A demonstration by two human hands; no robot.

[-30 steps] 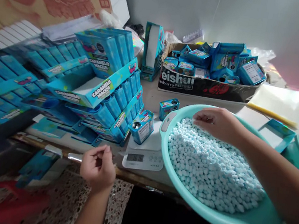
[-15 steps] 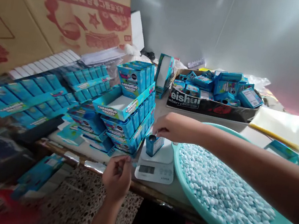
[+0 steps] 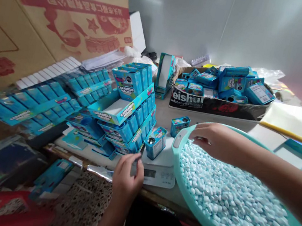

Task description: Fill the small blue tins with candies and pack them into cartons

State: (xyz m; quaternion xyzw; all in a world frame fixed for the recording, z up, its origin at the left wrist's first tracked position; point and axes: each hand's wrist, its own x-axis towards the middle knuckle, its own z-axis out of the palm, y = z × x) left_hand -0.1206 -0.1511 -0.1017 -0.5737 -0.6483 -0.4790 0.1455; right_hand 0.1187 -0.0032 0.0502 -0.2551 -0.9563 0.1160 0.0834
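On a white kitchen scale (image 3: 159, 179) stands a small blue candy tin (image 3: 156, 145), its round top opening facing up. My left hand (image 3: 128, 177) is just left of this tin, thumb and forefinger brought close together; anything pinched there is too small to make out. My right hand (image 3: 211, 136) reaches over the near-left rim of a turquoise basin (image 3: 176, 143), fingers curled down at the pale blue wrapped candies (image 3: 229, 197). Its fingertips are partly hidden. Behind the scale, close to the basin, sits another blue tin (image 3: 180, 126).
Left of the scale rise stacked display trays (image 3: 122, 117) of blue tins. A black-sided carton (image 3: 219, 107) heaped with tins stands at the back. Wrapped packs (image 3: 37, 108) lie farther left beside a large cardboard box (image 3: 78, 10). A red plastic item (image 3: 2, 207) is below.
My right hand has moved right, from above the tin on the scale to the candies, uncovering the tin behind. My left hand has come up and right, closer to the scale's tin.
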